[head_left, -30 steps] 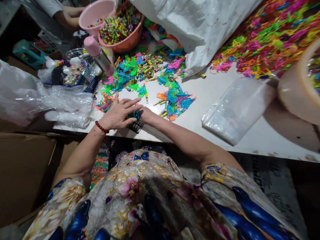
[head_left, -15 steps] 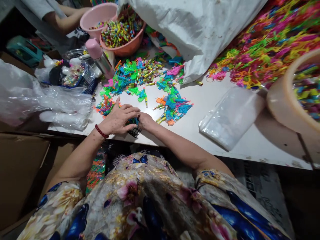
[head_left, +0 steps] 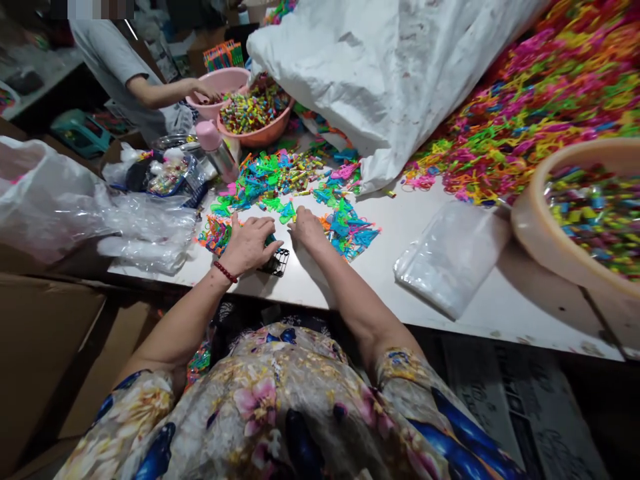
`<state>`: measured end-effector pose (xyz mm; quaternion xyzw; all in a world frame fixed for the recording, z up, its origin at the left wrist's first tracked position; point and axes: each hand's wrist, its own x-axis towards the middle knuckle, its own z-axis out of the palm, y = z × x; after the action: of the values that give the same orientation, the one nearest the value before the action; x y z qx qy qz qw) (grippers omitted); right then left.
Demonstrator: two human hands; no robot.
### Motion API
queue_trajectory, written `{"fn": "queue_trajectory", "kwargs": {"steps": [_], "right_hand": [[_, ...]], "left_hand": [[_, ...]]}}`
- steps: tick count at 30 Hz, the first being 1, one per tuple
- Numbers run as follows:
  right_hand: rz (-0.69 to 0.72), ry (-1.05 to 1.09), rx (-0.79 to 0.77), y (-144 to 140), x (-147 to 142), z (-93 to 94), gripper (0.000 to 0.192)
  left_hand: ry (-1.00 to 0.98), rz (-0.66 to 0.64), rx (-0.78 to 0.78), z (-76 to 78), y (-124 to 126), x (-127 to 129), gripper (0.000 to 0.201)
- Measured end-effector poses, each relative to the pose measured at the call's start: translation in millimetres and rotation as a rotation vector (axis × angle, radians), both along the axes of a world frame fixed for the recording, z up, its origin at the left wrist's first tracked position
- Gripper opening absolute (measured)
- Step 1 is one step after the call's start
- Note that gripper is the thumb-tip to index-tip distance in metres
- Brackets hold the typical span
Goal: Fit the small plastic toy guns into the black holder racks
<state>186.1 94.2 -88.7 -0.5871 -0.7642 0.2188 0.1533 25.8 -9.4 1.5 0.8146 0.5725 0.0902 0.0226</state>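
My left hand point(head_left: 250, 245), with a red bead bracelet at the wrist, bends over a small black grid rack point(head_left: 278, 262) and holds it at the table's near edge. Part of the rack and whatever stands in it are hidden under the fingers; a dark green bit shows by the thumb. My right hand point(head_left: 308, 230) is just right of the rack, fingers pinched together; what they hold is hidden. Beyond its fingertips lies a green plastic piece point(head_left: 287, 212). Right of it is a pile of blue, green and orange plastic pieces point(head_left: 353, 230). Orange-tipped pieces point(head_left: 215, 233) lie left of my left hand.
More green and blue pieces point(head_left: 255, 177) lie farther back, near a pink-capped flask point(head_left: 217, 150). Clear plastic bags point(head_left: 450, 260) and a beige tub point(head_left: 530, 200) stand right. A white sack point(head_left: 345, 73) covers the back. A co-worker's hand point(head_left: 197, 90) reaches into a pink basin point(head_left: 233, 79).
My right hand has moved away from the rack, to the right and farther forward, fingers now pinched. More of the rack shows. The co-worker's hand has come into the pink basin; the camera view has shifted.
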Motion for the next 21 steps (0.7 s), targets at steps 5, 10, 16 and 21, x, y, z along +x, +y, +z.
{"fn": "queue_trajectory", "kwargs": {"steps": [5, 10, 16, 21], "right_hand": [[-0.085, -0.014, -0.066, 8.2, -7.6, -3.0, 0.039], [-0.150, 0.141, -0.123, -3.2, 10.8, -12.0, 0.024], [-0.155, 0.559, -0.146, -39.1, 39.2, -15.4, 0.018], [-0.130, 0.813, -0.309, -70.8, 37.4, -16.5, 0.031]], "left_hand": [[-0.022, -0.063, -0.003, -1.2, 1.7, -1.6, 0.021], [-0.076, -0.111, -0.024, -1.2, 1.9, -8.2, 0.027], [-0.108, -0.002, 0.013, -5.9, 6.2, 3.1, 0.042], [-0.162, 0.146, 0.047, -8.7, 15.9, 18.4, 0.050]]}}
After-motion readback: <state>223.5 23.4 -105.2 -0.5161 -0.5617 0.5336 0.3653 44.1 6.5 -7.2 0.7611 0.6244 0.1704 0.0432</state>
